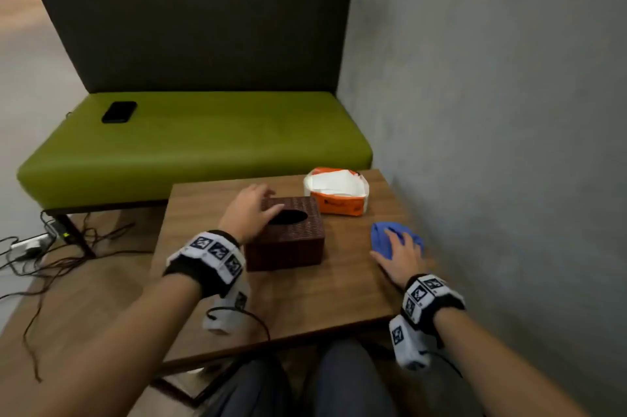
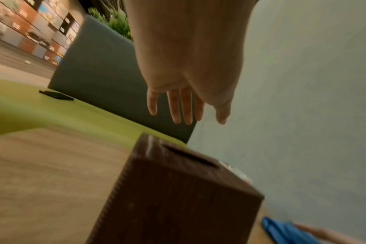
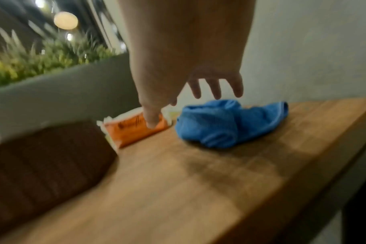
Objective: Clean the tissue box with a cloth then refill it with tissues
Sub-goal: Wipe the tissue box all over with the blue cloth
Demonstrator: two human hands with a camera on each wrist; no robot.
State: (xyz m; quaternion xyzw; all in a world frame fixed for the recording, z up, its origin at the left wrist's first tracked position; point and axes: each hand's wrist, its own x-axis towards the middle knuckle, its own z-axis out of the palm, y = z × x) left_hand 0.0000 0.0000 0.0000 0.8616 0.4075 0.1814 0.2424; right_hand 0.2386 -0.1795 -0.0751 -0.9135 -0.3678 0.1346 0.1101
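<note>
A dark brown woven tissue box with an oval slot stands in the middle of the wooden table. My left hand hovers over its left top edge with fingers spread and straight, holding nothing. A crumpled blue cloth lies on the right side of the table. My right hand is just above it, fingers spread, not gripping it. An orange pack of white tissues sits open behind the box.
A grey wall runs close along the table's right edge. A green bench with a black phone stands behind the table. Cables and a power strip lie on the floor to the left.
</note>
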